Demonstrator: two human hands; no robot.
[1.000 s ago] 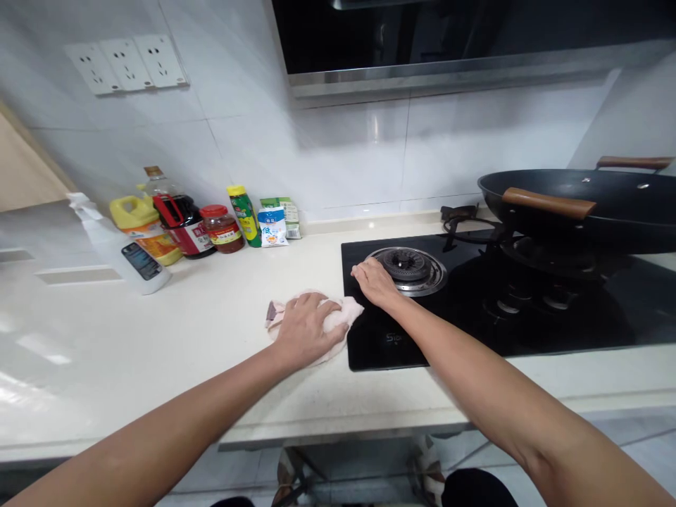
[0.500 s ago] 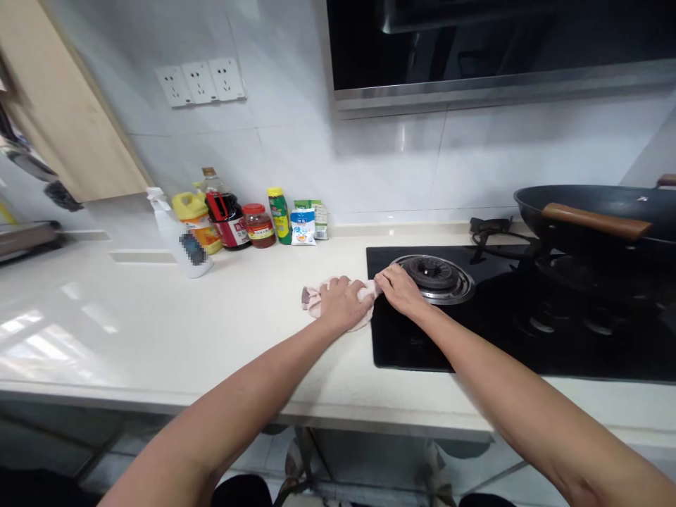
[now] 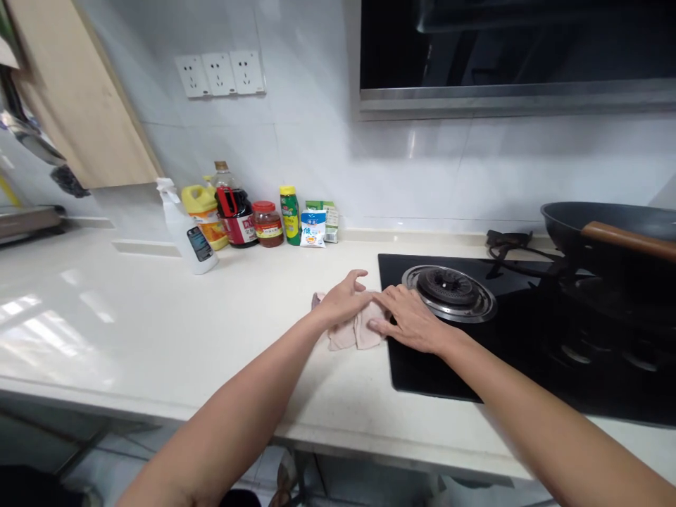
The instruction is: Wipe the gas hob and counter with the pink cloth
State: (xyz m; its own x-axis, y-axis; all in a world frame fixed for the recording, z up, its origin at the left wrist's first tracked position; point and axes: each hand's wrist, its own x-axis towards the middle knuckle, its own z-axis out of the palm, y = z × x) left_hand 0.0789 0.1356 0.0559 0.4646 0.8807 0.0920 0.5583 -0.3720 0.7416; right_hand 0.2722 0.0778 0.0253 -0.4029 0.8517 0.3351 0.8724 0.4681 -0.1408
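Note:
A pale pink cloth [image 3: 343, 335] lies on the white counter, folded over and reaching the left edge of the black hob [image 3: 438, 373]. My left hand [image 3: 344, 301] rests sideways on its upper part, fingers stretched to the right and thumb raised apart. From the right, my right hand [image 3: 412, 320] grips the cloth's right side, with bent fingers at its upper edge and the thumb over its top. The two hands' fingertips nearly meet, hiding part of the cloth. Just behind my right hand is a round gas burner [image 3: 448, 292] with a metal ring.
A black wok [image 3: 607, 225] with a wooden handle stands on the right burner. Along the wall are a white spray bottle [image 3: 187, 232], a yellow jug [image 3: 203, 211], a dark sauce bottle [image 3: 235, 211], a red-lidded jar [image 3: 268, 224], a green bottle [image 3: 290, 217] and a salt packet [image 3: 313, 229].
My left hand has turned from palm-down onto its side, thumb lifted. My right hand has shifted from the cloth's corner further over it. The cloth is now folded; the view has swung slightly left.

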